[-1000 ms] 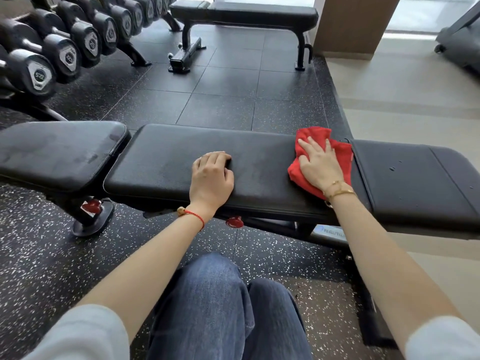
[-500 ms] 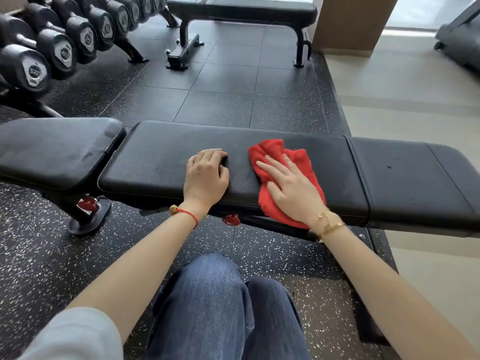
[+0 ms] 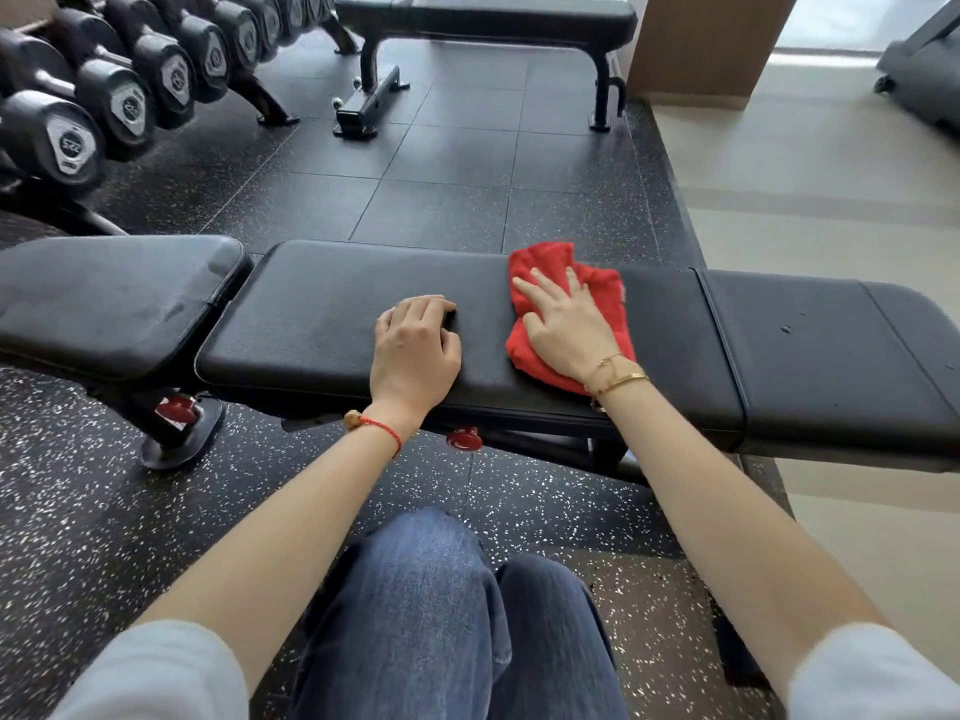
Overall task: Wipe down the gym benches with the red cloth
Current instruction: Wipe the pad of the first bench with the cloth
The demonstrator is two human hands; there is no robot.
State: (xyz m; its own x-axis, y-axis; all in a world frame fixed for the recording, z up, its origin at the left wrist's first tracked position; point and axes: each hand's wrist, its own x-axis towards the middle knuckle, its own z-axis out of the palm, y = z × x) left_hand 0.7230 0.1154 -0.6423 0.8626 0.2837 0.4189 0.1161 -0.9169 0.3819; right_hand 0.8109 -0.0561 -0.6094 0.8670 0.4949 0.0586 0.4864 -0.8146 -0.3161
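Observation:
A long black gym bench (image 3: pixel 311 324) runs across in front of me, with a shorter pad on its left (image 3: pixel 104 304) and another on its right (image 3: pixel 831 356). The red cloth (image 3: pixel 605 298) lies crumpled on the middle pad, right of centre. My right hand (image 3: pixel 563 324) presses on it with straight, spread fingers pointing to the far left. My left hand (image 3: pixel 415 345) rests on the bare pad beside it, fingers curled under, holding nothing. A second black bench (image 3: pixel 488 18) stands at the back.
A rack of black dumbbells (image 3: pixel 130 96) lines the left side. A brown pillar (image 3: pixel 706 44) and a dark machine (image 3: pixel 924 70) stand at the back right. My knees in jeans (image 3: pixel 441 615) are close to the bench. Red adjustment knobs (image 3: pixel 464 440) sit under it.
My right hand slid the red cloth left along the middle pad toward my left hand, then pushed it away toward the far edge. My left hand stayed in place.

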